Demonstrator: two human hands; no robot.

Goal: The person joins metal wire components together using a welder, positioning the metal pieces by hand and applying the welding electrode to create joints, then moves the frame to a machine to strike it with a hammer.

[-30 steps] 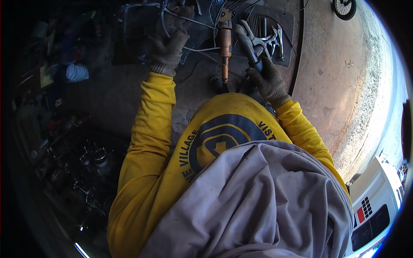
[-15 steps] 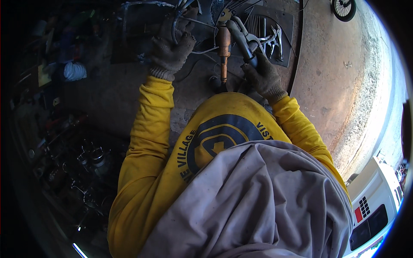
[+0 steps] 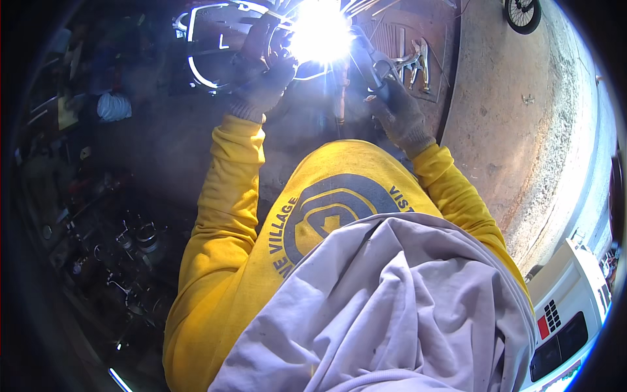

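A blinding white welding arc [image 3: 320,32] burns at the top centre, and its glare hides the spot where metal meets metal. My right hand [image 3: 400,121], in a grey-brown knit glove, is closed round the dark grey handle of a welding electrode holder [image 3: 367,65], whose front end runs into the glare. Left of the arc, my gloved left hand [image 3: 264,85] closes on a curved metal rod, mostly lost in shadow and smoke. Bright-edged bent metal bars [image 3: 192,55] reach out beside it. Below the arc hangs a tool with an orange handle [image 3: 341,98], partly washed out.
Locking pliers [image 3: 416,65] and other metal tools lie on a dark plate right of my right hand. A spoked wheel [image 3: 522,14] stands at the top right. Dark metal parts [image 3: 140,242] clutter the left side. A white vehicle [image 3: 568,313] shows at the lower right.
The white arc has lit up between my hands, with smoke spreading around it. My left hand and right hand stay nearly in place.
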